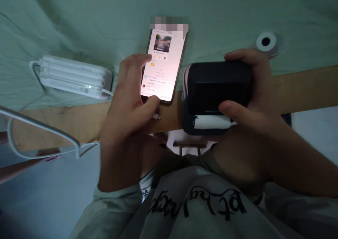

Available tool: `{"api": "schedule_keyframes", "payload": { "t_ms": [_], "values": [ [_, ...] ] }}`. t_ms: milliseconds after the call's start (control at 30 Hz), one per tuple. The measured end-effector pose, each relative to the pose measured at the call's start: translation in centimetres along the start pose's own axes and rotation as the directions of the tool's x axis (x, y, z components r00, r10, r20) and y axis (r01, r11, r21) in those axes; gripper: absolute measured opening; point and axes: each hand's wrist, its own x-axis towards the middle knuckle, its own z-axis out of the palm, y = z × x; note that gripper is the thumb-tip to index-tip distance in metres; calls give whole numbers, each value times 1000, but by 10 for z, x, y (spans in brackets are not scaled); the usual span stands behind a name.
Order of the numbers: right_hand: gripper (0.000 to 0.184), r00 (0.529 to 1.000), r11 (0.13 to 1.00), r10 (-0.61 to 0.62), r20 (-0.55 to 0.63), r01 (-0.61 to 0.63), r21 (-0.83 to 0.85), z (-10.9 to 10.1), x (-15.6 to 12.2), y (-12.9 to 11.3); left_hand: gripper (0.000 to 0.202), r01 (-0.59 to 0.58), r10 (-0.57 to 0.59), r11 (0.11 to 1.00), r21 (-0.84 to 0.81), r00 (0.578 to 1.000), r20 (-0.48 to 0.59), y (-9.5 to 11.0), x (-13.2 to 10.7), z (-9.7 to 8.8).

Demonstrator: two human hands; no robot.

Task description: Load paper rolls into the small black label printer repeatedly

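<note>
A lit smartphone (pixel 162 68) lies face up at the table's near edge, a chat page on its screen and its top part pixelated. My left hand (pixel 129 91) grips it, fingers at the left side and thumb at the bottom edge. To its right, my right hand (pixel 253 87) is closed around a dark portable label printer (pixel 219 87), thumb on the near top face and fingers over the far right corner. White paper (pixel 212 122) shows in the printer's near-side slot. The tip of a white cable plug (pixel 156 116) sticks out beside my left thumb.
A white power bank (pixel 75 77) with a cable stands at the left. A white paper roll (pixel 266 42) sits at the back right. Green cloth (pixel 224 17) covers the table up to a bare wooden edge (pixel 306 87). A white cable (pixel 47 126) loops off the left edge.
</note>
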Motion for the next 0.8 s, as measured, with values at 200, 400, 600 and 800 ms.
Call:
{"api": "schedule_keyframes", "payload": {
  "t_ms": [200,400,600,800],
  "values": [
    [69,1000,1000,-1,4,1,-20,0,0,1,92,-51,34,988,144,992,119,-9,3,-3],
    [69,1000,1000,-10,-4,10,-3,0,0,0,89,-34,30,999,40,994,105,-3,3,-2],
    [67,1000,1000,13,-5,-13,-7,-1,0,-2,69,-15,10,993,121,999,43,-13,0,3],
    [66,1000,1000,16,-15,-16,-21,-1,0,-1,58,-8,9,997,77,1000,-20,-11,1,2]
  ]
}}
